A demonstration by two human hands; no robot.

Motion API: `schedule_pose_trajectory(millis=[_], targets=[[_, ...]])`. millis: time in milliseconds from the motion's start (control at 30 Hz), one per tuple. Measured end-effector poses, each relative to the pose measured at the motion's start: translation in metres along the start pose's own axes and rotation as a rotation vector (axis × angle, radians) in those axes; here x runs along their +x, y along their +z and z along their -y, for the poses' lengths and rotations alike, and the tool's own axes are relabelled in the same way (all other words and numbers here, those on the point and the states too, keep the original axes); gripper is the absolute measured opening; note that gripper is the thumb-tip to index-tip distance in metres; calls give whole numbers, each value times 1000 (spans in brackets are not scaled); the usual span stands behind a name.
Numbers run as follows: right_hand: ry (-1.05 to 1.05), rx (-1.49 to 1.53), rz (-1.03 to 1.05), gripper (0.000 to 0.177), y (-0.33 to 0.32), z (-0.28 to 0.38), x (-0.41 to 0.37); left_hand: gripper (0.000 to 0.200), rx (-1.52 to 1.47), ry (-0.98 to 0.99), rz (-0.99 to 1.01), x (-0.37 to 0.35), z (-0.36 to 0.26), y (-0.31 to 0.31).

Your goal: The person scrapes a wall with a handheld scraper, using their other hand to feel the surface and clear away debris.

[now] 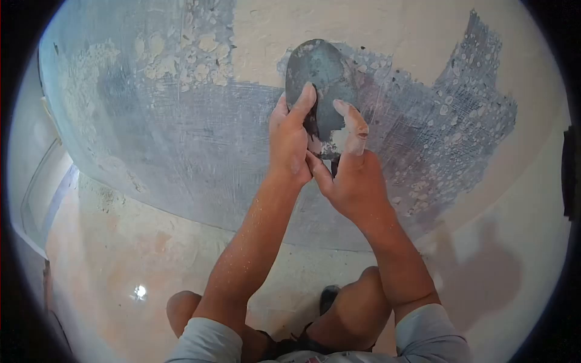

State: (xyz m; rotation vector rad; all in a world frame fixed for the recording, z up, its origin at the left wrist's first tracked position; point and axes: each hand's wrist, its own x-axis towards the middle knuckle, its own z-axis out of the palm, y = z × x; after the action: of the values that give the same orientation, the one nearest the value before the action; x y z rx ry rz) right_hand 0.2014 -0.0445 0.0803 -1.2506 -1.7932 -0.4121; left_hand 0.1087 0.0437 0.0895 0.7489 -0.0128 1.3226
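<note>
In front of the wall is a flat, round-ended trowel (324, 66), grey-blue and smeared, its rounded tip pointing up. My left hand (287, 142) grips its left edge, thumb pressed on the face and fingers behind. At its lower right is my right hand (360, 175), closed around the lower end, where a dark piece like a handle partly shows. White paste coats one of its fingers, which lies over the face. A patch of whitish plaster (330, 144) clings near the trowel's bottom. The undersides of both hands are hidden.
A curved wall surface (200, 151) fills the view, blue-grey and scratched, with cream plaster (339, 21) across the top. Speckled rough patches (466, 78) lie right. Below, the pale stained floor (127, 242) meets its lower edge, near my bent knees (357, 302). A white panel (36, 157) stands left.
</note>
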Motion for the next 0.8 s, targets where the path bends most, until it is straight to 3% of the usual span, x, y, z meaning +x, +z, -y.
schedule_pose_trajectory(millis=[100,167,233,300,333,400,433,533,633,733,800], targets=[[86,-12,78,94,-1,6,-7,38,0,-23,-87,-8,-1,-1],[-25,-31,-26,92,10,-5,-5,39,12,-10,28,1,-5,-6],[-67,-35,-51,91,5,-8,-4,37,2,-8,-6,-3,3,-1],[-3,-11,35,91,-2,-1,-10,36,6,-17,-177,-9,7,-1],[-5,-8,31,91,-3,2,-7,36,9,-13,-175,-7,6,-3],[219,-27,229,92,-3,7,2,38,31,37,-10,1,1,-12],[49,-31,77,91,1,5,3,38,43,17,15,3,-1,-13],[195,-26,205,91,-9,17,-4,38,8,-16,-37,-5,4,-12],[99,-24,100,91,1,9,-6,38,16,2,-29,-6,3,-12],[182,-6,220,91,-14,16,-4,38,19,-22,-38,-5,6,-15],[133,-12,154,92,-1,6,-12,37,10,-44,-17,-2,2,-19]])
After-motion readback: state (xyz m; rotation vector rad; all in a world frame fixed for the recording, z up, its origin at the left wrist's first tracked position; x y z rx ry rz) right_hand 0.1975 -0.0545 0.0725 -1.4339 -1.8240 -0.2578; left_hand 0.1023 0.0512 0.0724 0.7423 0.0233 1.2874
